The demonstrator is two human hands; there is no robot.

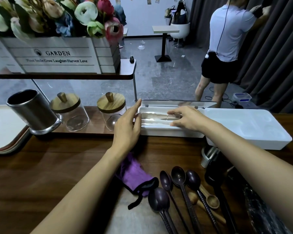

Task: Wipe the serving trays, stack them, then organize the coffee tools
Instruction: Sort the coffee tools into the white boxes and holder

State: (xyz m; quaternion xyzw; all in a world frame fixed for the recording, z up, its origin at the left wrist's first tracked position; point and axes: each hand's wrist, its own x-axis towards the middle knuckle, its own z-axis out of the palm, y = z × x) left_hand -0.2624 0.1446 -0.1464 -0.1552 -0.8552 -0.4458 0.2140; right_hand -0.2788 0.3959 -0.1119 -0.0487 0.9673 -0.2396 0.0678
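A white utensil box [159,130] stands open on the wooden counter, its clear lid [176,103] tipped back. My left hand [128,125] is at the box's left end with fingers straight, touching its rim. My right hand [187,119] hangs over the box with fingers relaxed, fingertips near the pale utensils [156,116] lying inside. Several dark wooden spoons [179,188] and a small light wooden scoop [211,200] lie near the front edge. A purple cloth [135,174] lies under my left forearm. Stacked trays [8,144] sit at the far left.
A steel cup [32,112] and two glass jars with wooden lids [66,110] [111,108] stand at the back left. A white bin [250,130] sits right of the box. A metal tamper [208,156] and dark tools lie at right. A person stands beyond the counter.
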